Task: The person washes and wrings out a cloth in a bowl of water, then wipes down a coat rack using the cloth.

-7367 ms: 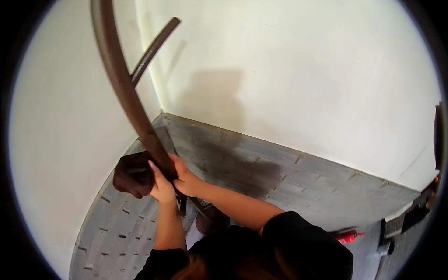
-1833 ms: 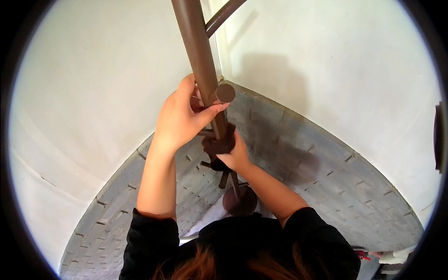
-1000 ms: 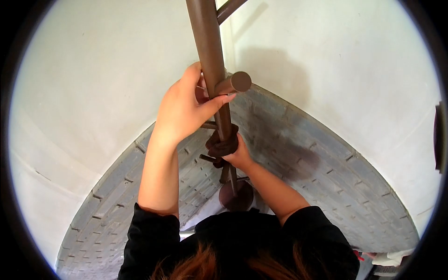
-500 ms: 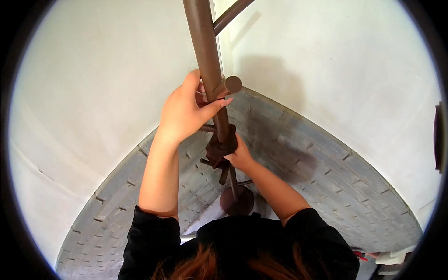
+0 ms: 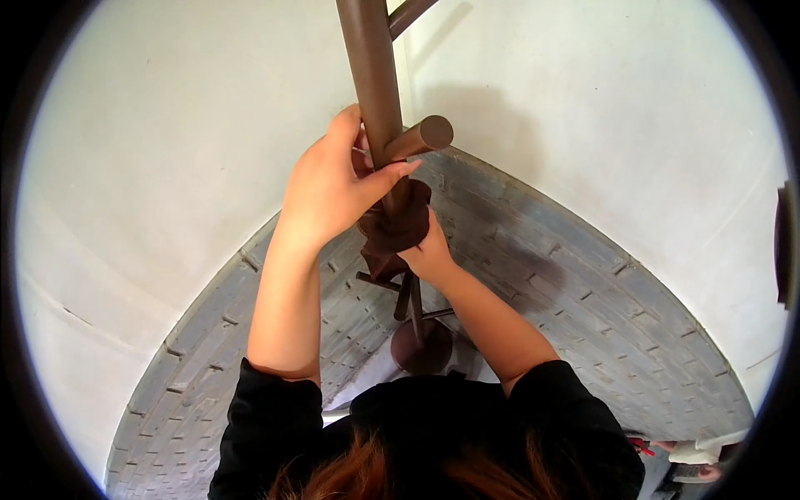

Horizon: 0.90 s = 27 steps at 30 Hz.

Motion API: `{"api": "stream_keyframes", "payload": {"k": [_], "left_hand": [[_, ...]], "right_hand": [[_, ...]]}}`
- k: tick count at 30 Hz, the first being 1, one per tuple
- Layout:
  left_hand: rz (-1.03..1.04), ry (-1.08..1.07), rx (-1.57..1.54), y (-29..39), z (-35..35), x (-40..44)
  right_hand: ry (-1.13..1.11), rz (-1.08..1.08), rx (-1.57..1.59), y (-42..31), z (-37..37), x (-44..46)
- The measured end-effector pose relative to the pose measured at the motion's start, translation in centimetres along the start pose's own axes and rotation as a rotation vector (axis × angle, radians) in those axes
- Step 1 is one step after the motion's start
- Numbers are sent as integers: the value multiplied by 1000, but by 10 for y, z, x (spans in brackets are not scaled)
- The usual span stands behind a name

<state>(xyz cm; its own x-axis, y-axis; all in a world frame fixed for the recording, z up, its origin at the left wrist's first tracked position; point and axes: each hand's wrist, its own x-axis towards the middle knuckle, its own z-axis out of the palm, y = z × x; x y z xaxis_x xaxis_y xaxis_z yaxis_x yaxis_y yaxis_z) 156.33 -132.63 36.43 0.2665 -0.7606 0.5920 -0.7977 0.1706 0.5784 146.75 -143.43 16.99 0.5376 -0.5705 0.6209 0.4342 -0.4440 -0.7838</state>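
A brown coat stand (image 5: 371,71) rises through the middle of the view, with short round pegs along its pole. My left hand (image 5: 329,187) grips the pole just below a peg (image 5: 425,137) that points toward me, thumb in front and fingers behind. Lower down, my right hand (image 5: 429,250) is closed on a dark brown cloth (image 5: 396,225), which is wrapped around the pole. Part of the cloth hangs under the hand, and the right fingertips are hidden behind it. The stand's round base (image 5: 421,346) shows below.
Pale walls (image 5: 633,150) meet in a corner behind the stand, with a grey brick-patterned lower band (image 5: 600,325). More pegs (image 5: 379,282) stick out low on the pole. At the lower right are a red object (image 5: 640,446) and a white cloth (image 5: 696,452).
Since half a second ago, my right hand has moved a little up the pole with the cloth. Earlier both hands were together at the pole; my left hand now holds it higher up.
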Motion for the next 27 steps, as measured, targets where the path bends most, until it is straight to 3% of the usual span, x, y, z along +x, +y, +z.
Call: {"api": "stream_keyframes", "payload": {"k": [4,6,9,14,18,20,24,27], "left_hand": [[-6,10,3,-2,-2,1],[-9,7,6,-3,-2,0],[-4,-7,4,-1,-1,-1],[-15,1,-8,-6,-8,-1],[1,-9,-50,-2,-7,-3],[-9,-14,74,1,-5,-1],[38,-19,23,-3,1,2],[47,-17,33,-5,1,1]], "right_hand": [[-9,91,-92,44,-4,-35],[-110,138,-9,64,-8,-50],[-67,136,161,99,-13,-77],[-80,139,118,76,-62,-84],[-150,217,-99,74,-110,-103],[-170,214,-273,82,-111,-133],[-166,107,-567,108,-75,-193],[-280,182,-775,66,-33,-162]]}}
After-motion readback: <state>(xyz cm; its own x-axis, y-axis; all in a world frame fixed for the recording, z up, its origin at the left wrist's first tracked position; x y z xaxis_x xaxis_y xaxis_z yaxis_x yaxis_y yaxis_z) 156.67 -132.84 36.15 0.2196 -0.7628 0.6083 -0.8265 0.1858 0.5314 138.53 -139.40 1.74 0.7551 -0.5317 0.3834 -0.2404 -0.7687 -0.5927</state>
